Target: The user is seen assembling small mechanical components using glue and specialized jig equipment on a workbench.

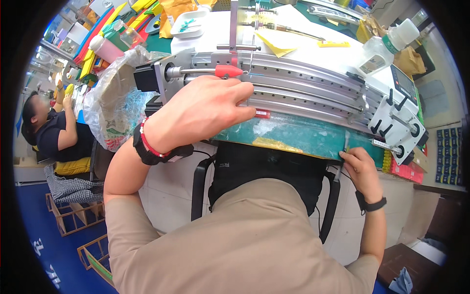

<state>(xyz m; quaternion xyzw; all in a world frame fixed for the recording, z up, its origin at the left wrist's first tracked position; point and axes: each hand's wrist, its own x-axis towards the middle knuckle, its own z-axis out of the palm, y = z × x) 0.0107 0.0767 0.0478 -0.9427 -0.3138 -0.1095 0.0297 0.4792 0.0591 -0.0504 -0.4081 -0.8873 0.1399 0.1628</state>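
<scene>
My left hand [208,108] reaches over the front of a metal linear-rail machine [303,85], just below a red cone-shaped tip [227,71] with a small hook at its end. Its thumb and index finger are bent toward each other. What sits between them, if anything, is too small to make out. A small red piece [262,113] lies by the thumb tip. At the front edge of the green mat [313,134], my right hand [362,171] is closed, its fingertips pinching a thin grey strip [345,143] that crosses the edge.
A plastic-lined bin [110,98] with tangled clear-blue thread stands left of the machine. Behind are a white tray [190,24] and yellow paper [276,43]. A clear bottle [389,46] and a control panel [404,84] stand right. Another person [58,127] sits far left.
</scene>
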